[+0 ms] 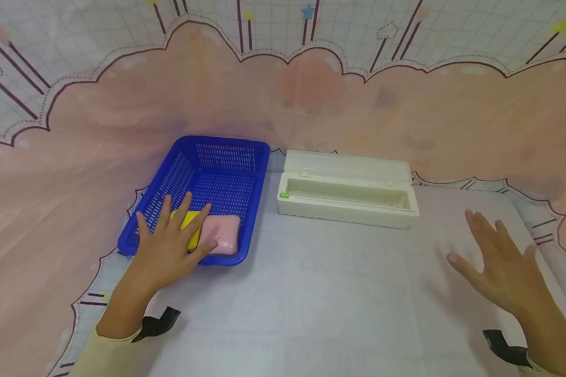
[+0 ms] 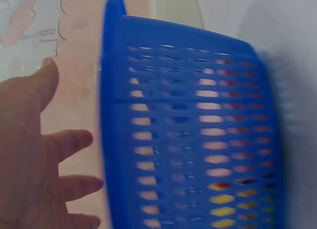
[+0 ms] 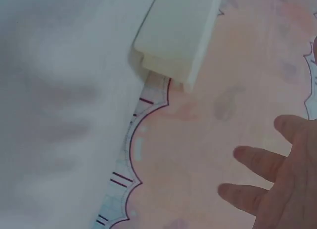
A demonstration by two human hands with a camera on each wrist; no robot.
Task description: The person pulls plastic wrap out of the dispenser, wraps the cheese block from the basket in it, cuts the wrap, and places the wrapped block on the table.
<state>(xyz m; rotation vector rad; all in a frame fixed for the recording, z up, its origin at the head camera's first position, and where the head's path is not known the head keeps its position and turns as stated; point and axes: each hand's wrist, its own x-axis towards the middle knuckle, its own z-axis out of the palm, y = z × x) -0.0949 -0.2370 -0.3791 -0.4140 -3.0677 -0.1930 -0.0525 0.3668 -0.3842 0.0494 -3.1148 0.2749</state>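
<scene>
The head view looked forward and down from above the near side of the blue basket (image 1: 224, 188). The left wrist view seemed, through some blur, to face the basket's outer wall from close by. The right wrist view faced, to the basket's right, one end of the white box (image 3: 173, 40), which the head view also contained.
</scene>
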